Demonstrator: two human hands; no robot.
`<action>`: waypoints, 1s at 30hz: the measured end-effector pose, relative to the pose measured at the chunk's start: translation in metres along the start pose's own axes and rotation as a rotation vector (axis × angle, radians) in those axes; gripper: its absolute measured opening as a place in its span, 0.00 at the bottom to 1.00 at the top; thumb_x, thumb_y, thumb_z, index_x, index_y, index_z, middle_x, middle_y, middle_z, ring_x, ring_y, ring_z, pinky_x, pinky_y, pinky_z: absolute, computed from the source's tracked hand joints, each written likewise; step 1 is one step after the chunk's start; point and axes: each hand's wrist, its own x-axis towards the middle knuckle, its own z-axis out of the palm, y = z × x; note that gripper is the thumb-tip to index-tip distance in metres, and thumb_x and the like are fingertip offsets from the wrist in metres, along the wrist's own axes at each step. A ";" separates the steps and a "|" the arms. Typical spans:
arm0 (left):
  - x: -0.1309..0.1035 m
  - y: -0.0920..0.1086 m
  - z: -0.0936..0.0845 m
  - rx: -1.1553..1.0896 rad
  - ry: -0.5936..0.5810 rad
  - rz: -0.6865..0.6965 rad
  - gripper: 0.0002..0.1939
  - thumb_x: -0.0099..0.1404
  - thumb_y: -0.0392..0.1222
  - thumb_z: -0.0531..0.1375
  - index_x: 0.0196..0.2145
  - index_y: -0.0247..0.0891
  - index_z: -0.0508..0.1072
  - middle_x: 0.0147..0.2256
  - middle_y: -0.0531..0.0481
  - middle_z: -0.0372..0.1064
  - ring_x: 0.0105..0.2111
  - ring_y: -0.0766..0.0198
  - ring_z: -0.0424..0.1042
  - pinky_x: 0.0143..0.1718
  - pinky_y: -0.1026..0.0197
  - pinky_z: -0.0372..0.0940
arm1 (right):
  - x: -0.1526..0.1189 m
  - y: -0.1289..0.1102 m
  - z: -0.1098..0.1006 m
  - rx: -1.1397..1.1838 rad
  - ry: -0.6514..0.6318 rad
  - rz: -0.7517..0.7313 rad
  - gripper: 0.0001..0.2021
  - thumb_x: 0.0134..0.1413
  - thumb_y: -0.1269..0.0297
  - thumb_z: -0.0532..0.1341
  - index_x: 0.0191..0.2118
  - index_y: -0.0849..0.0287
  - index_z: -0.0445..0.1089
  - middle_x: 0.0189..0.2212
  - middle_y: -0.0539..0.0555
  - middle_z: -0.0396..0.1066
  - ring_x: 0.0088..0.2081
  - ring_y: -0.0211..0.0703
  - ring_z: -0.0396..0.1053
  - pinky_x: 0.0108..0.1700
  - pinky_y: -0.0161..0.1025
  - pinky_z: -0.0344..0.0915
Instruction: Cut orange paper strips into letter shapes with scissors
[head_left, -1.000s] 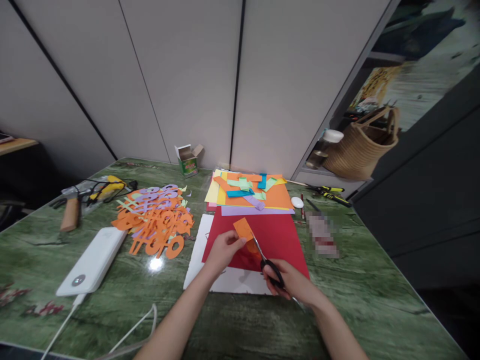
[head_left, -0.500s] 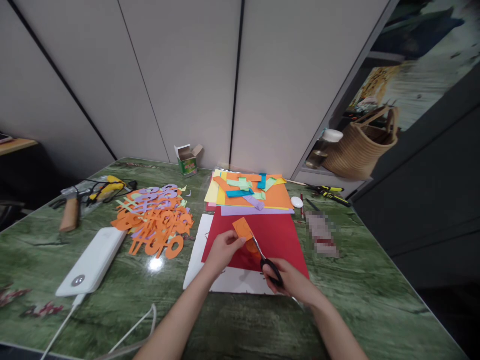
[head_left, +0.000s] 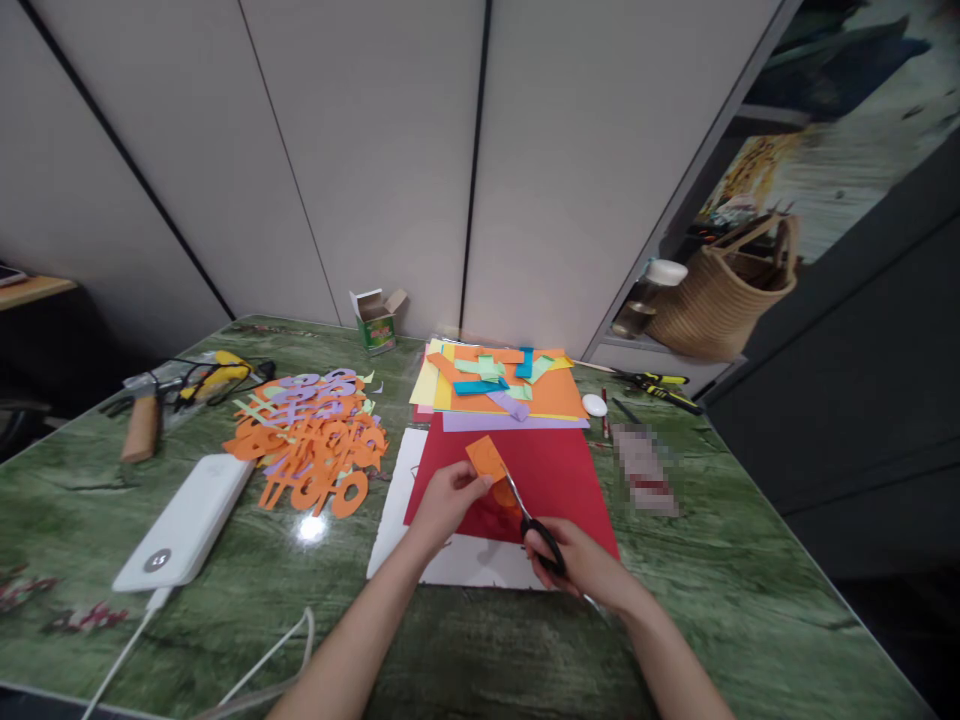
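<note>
My left hand point(head_left: 448, 503) pinches a small piece of orange paper point(head_left: 486, 458) by its lower edge, above a red sheet point(head_left: 555, 475). Faint drawn outlines show on the orange piece. In my right hand point(head_left: 566, 558) are black-handled scissors point(head_left: 544, 545), fingers closed round the handles. Their blades reach up and left to the right edge of the orange paper. Below the blades an orange shape shows against the red sheet. Under the red sheet lies white paper point(head_left: 480, 568).
Left is a heap of orange and purple paper cut-outs point(head_left: 315, 435), near a white power bank point(head_left: 187, 520) with a cable. Behind lie coloured sheets point(head_left: 559, 395) with folded strips. A green box point(head_left: 376, 325), a white oval object point(head_left: 595, 405) and pliers point(head_left: 660, 385) stand farther off.
Almost nothing differs. Both hands, the orange paper and the scissors keep nearly the same position, with only a very slight shift of the view.
</note>
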 end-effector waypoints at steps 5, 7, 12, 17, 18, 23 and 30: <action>0.000 0.000 0.000 -0.007 -0.005 0.007 0.12 0.52 0.46 0.58 0.27 0.34 0.70 0.28 0.48 0.69 0.30 0.62 0.67 0.32 0.63 0.59 | 0.000 0.001 0.000 0.008 -0.008 0.000 0.18 0.49 0.48 0.52 0.26 0.61 0.58 0.13 0.44 0.59 0.10 0.26 0.46 0.11 0.27 0.41; 0.000 0.000 0.000 0.006 -0.010 0.006 0.11 0.52 0.46 0.58 0.25 0.34 0.70 0.26 0.49 0.68 0.29 0.62 0.66 0.31 0.63 0.59 | 0.000 0.001 0.000 0.003 -0.013 -0.007 0.19 0.49 0.47 0.51 0.26 0.61 0.58 0.14 0.44 0.60 0.10 0.26 0.46 0.11 0.27 0.41; 0.000 -0.003 0.001 0.064 -0.003 0.017 0.11 0.53 0.46 0.57 0.24 0.34 0.68 0.25 0.49 0.67 0.28 0.63 0.65 0.31 0.63 0.58 | 0.001 0.003 0.000 -0.006 -0.003 -0.015 0.19 0.50 0.47 0.51 0.27 0.61 0.58 0.14 0.44 0.60 0.10 0.26 0.47 0.11 0.27 0.41; 0.000 -0.003 0.001 0.082 -0.002 0.018 0.11 0.53 0.46 0.57 0.24 0.34 0.68 0.26 0.49 0.67 0.29 0.63 0.65 0.31 0.64 0.58 | 0.001 0.003 0.000 -0.027 0.005 -0.025 0.18 0.51 0.48 0.50 0.26 0.60 0.57 0.15 0.44 0.60 0.11 0.26 0.46 0.11 0.27 0.41; 0.000 -0.003 0.001 0.083 -0.002 0.018 0.11 0.53 0.46 0.57 0.24 0.34 0.68 0.26 0.49 0.67 0.29 0.63 0.65 0.31 0.64 0.58 | 0.001 0.002 0.001 -0.036 0.009 -0.030 0.18 0.51 0.48 0.50 0.26 0.60 0.57 0.15 0.44 0.60 0.11 0.26 0.46 0.11 0.27 0.41; 0.000 -0.003 0.001 0.099 0.000 0.030 0.11 0.53 0.46 0.56 0.24 0.34 0.67 0.25 0.50 0.67 0.29 0.63 0.65 0.31 0.64 0.58 | -0.002 -0.003 0.004 -0.077 0.034 -0.028 0.18 0.52 0.50 0.49 0.25 0.60 0.57 0.15 0.44 0.57 0.13 0.27 0.48 0.13 0.26 0.43; 0.002 -0.007 0.001 0.116 0.011 0.022 0.12 0.53 0.47 0.56 0.24 0.34 0.67 0.25 0.50 0.67 0.29 0.63 0.66 0.31 0.64 0.58 | -0.002 0.001 0.004 -0.045 0.033 -0.030 0.17 0.52 0.50 0.49 0.25 0.60 0.56 0.15 0.45 0.56 0.16 0.29 0.49 0.16 0.27 0.43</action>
